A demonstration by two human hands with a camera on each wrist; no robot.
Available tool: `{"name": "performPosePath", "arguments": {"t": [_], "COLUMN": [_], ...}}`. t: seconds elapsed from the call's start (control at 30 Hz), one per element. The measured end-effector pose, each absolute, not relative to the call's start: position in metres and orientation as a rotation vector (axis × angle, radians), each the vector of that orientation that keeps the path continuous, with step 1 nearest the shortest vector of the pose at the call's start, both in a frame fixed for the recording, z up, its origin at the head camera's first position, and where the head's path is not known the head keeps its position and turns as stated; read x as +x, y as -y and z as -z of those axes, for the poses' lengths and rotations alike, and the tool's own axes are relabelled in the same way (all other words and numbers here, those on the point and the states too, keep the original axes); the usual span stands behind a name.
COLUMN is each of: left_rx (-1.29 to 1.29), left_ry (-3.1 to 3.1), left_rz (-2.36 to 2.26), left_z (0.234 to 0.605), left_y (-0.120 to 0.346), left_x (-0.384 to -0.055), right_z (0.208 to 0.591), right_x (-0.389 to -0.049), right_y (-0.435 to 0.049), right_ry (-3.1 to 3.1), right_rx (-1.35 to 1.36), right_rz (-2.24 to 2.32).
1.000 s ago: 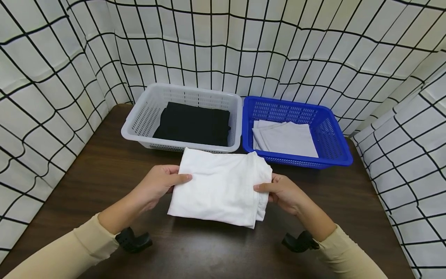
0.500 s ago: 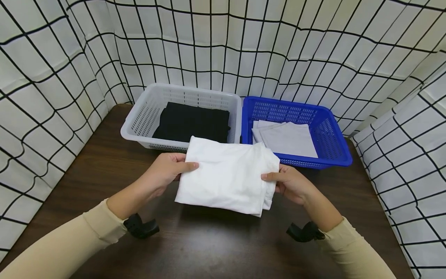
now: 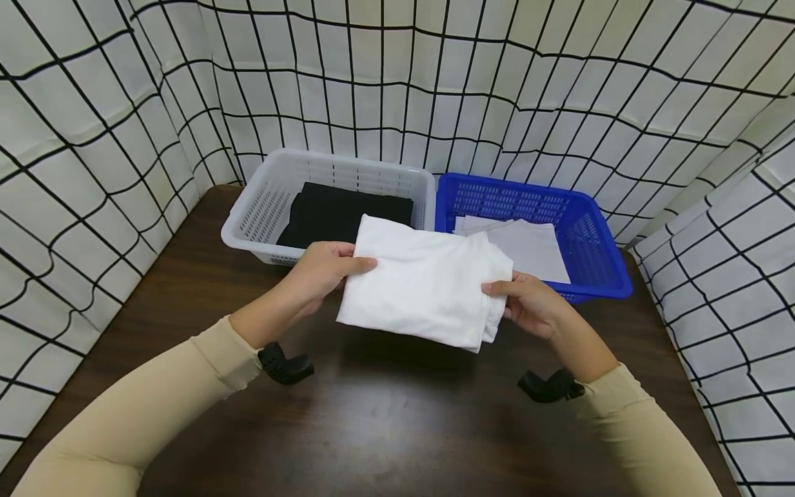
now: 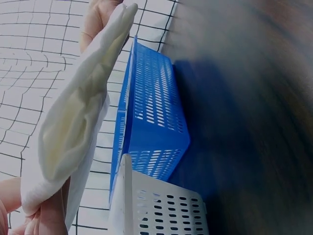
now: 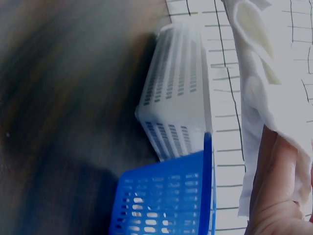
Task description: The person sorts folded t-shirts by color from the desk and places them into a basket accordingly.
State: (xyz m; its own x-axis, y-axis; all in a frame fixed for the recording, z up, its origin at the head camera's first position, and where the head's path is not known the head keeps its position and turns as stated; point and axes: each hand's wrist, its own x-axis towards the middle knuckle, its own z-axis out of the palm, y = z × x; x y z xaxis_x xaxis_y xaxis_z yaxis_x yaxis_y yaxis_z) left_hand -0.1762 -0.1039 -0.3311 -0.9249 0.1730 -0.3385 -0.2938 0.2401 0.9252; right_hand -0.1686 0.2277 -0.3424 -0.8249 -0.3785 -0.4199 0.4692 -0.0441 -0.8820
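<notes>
A folded white cloth [image 3: 425,283] is held up over the table between both hands. My left hand [image 3: 318,273] pinches its left edge, thumb on top and fingers underneath. At the opposite edge my right hand [image 3: 535,304] grips it the same way. Several soft layers of the cloth [image 4: 73,122] show edge-on in the left wrist view. In the right wrist view the fingers [image 5: 281,176] reach beneath the fabric. Seen from the head, the cloth overlaps the front rims of a white basket [image 3: 254,238] and a blue basket [image 3: 599,279].
Folded black cloth [image 3: 341,214] lies inside the white basket. Folded white pieces [image 3: 531,248] lie in the blue basket beside it. Both stand at the back of the dark wooden table [image 3: 385,428]. White curtains with a black grid [image 3: 397,83] surround the back and sides.
Both hands have carried the white cloth away from the body and somewhat to the right, toward the baskets. Their grip on it looks the same.
</notes>
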Motion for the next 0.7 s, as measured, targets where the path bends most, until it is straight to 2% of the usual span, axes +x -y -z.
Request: {"name": "performPosePath", "arguments": {"t": [0.7], "left_rx": [-0.16], "left_ry": [-2.156], "left_rz": [-1.774], "left_z": [0.323], "left_y": [0.076], "left_x": [-0.217], "right_z": [0.322], "right_x": [-0.207], "right_y": [-0.244], "right_ry": [-1.836], "right_rx": [0.187], "right_rz": [1.869]}}
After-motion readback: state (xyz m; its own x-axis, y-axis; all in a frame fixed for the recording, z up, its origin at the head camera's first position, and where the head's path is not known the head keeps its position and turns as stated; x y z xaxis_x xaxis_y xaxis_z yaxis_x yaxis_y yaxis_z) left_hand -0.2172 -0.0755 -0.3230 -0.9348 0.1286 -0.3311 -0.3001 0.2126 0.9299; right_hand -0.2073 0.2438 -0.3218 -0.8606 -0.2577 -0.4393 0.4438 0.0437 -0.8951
